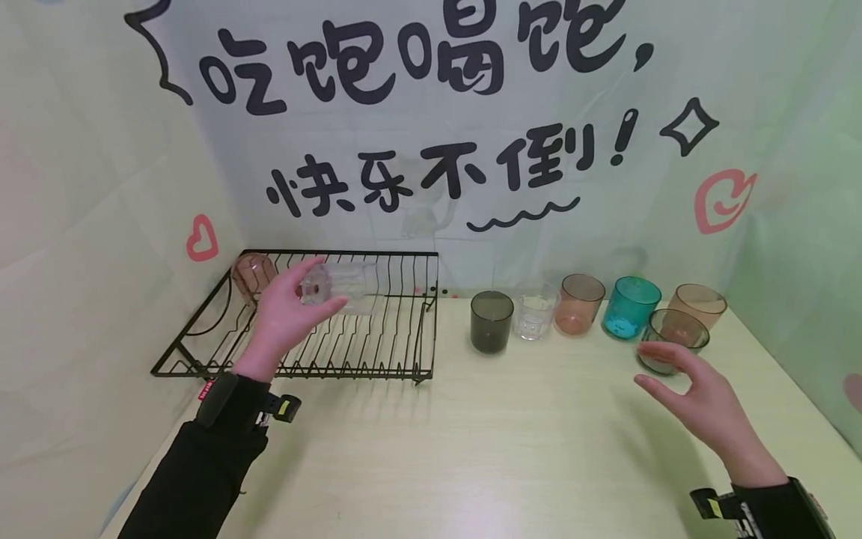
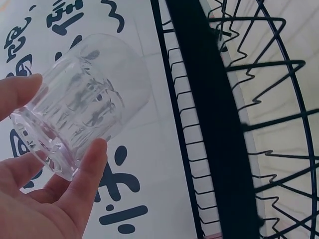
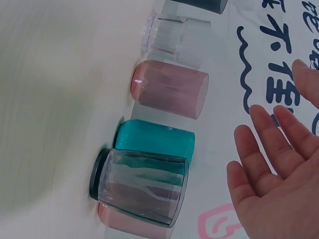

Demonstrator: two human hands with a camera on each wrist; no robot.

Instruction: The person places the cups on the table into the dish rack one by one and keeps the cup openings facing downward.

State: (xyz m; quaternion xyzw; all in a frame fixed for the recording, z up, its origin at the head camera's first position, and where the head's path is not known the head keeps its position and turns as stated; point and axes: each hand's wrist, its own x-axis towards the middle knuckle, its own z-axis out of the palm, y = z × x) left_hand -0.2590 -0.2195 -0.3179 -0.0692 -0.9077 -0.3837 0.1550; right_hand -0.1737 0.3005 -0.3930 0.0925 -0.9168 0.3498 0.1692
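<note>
My left hand [image 1: 288,311] holds a clear glass [image 2: 94,94] by its base, fingers and thumb spread round the thick bottom. The glass lies sideways over the black wire rack [image 1: 431,314], its mouth toward the right in the head view. At the rack's back left corner sits a pink glass [image 1: 252,275], partly behind the hand. On the right, my right hand [image 1: 703,397] is held with thumb and fingers apart and nothing between them. Nearest to it stands a grey glass [image 3: 142,186], which the fingertips overlap in the head view.
Along the back of the table [image 1: 512,442] stand a dark grey glass [image 1: 491,322], another clear glass [image 1: 535,311], an orange-pink glass [image 1: 579,303], a teal glass [image 1: 631,307] and a peach glass [image 1: 700,299]. A printed cloth [image 1: 377,180] hangs behind them.
</note>
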